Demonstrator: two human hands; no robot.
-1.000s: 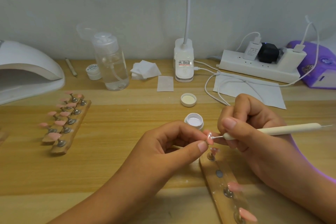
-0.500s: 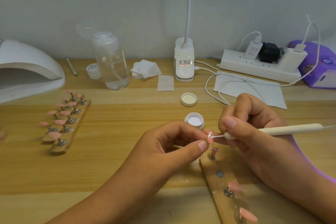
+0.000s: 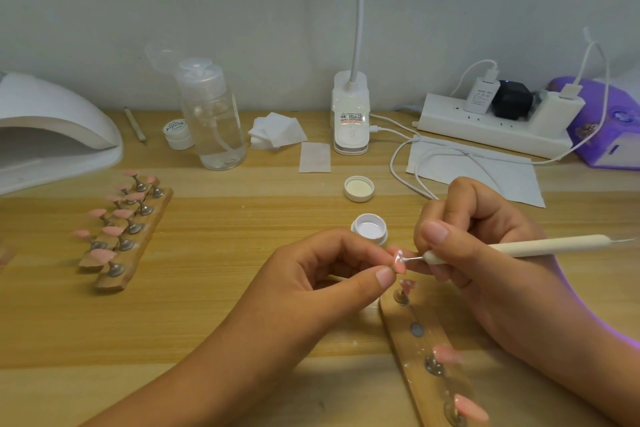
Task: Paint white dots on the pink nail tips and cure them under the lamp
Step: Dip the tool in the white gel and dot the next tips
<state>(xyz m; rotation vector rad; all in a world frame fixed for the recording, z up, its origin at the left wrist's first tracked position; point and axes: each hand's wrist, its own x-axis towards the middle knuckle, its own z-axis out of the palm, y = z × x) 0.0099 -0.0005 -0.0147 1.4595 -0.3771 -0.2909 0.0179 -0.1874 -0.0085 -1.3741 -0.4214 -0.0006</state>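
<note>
I see the pink nail tip [image 3: 398, 261] raised just above the bench [image 3: 225, 288], near the middle of the view, pinched between the thumb and curled fingers of the left hand [image 3: 322, 284]. A few white dots show on it. The right hand [image 3: 478, 243] grips a cream dotting pen [image 3: 540, 245], fingers curled round the shaft, and the fine metal point touches the tip's face. The left thumb hides the tip's stem from me.

Right under the hands a wooden holder strip [image 3: 398, 326] runs toward me; it carries three more pink tips [image 3: 446, 354] on metal stands, and the right wrist covers part of its edge. Just behind the hands sits an open jar of white paint [image 3: 370, 229], with its lid [image 3: 359, 188] lying a little further back.

To the left lie two more holder strips [image 3: 152, 218] full of pink tips, and beyond them the white curing lamp [image 3: 52, 125]. Along the wall I make out a clear pump bottle [image 3: 213, 121], a small capped jar [image 3: 177, 133], a stack of wipes [image 3: 277, 130], a desk lamp base [image 3: 350, 118], a power strip [image 3: 485, 128] with plugs and a purple device [image 3: 606, 128]
</note>
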